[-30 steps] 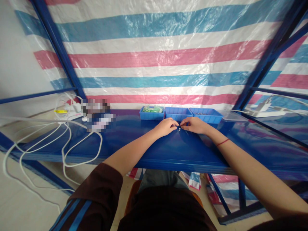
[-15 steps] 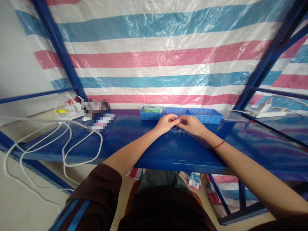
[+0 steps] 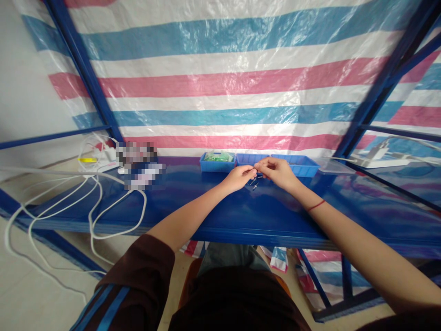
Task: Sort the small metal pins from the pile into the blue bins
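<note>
My left hand (image 3: 240,178) and my right hand (image 3: 276,171) meet fingertip to fingertip over the blue shelf top (image 3: 220,211). Both are closed in a pinch, and whatever sits between the fingers is too small to make out. Just under the fingertips lie a few small metal pieces (image 3: 255,186). Behind the hands stand a blue bin (image 3: 243,158), partly covered by my right hand, and another blue bin (image 3: 310,170) on the right. A third bin (image 3: 206,165), on the left, holds a green packet (image 3: 219,157).
White cables (image 3: 144,207) loop over the shelf's left part, near a power strip (image 3: 106,165) and a blurred-out item (image 3: 144,177). At the right lie a clear lid (image 3: 336,166) and a white device (image 3: 386,158). Blue posts (image 3: 374,99) frame both sides.
My right hand has shifted slightly right and its fingers have straightened somewhat. The small metal pieces below the fingertips show more clearly. My left hand has barely moved.
</note>
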The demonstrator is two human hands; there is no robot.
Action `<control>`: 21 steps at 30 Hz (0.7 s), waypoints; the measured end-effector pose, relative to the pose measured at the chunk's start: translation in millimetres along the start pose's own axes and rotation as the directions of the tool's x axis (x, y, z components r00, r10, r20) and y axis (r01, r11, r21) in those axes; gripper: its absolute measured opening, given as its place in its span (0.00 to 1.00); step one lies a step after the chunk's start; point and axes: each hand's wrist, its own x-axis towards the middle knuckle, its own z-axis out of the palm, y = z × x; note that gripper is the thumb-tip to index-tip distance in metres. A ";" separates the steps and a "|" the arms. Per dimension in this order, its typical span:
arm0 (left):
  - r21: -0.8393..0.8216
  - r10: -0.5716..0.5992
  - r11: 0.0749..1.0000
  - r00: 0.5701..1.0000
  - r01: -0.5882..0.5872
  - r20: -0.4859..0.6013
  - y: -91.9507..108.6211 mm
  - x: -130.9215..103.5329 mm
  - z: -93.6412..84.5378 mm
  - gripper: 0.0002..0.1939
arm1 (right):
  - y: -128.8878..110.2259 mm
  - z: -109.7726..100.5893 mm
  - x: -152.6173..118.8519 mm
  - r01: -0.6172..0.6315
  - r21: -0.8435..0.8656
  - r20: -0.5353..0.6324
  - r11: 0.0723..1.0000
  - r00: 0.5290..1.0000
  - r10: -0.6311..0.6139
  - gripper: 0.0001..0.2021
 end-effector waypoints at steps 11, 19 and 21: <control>-0.102 0.046 0.993 0.998 -0.051 -0.051 -2.2 1.3 1.6 0.13 | 4.5 -0.3 0.8 0.165 -0.087 0.025 0.983 0.986 -0.163 0.19; 0.021 0.132 0.991 0.962 -0.131 -0.241 -5.0 5.4 -3.6 0.12 | 2.1 -6.9 -0.1 0.183 -0.343 0.050 0.921 0.983 -0.177 0.16; 0.053 0.130 0.991 0.963 -0.121 -0.235 -4.2 4.5 -4.2 0.13 | 4.6 -6.9 1.5 0.179 -0.369 0.093 0.912 0.983 -0.156 0.16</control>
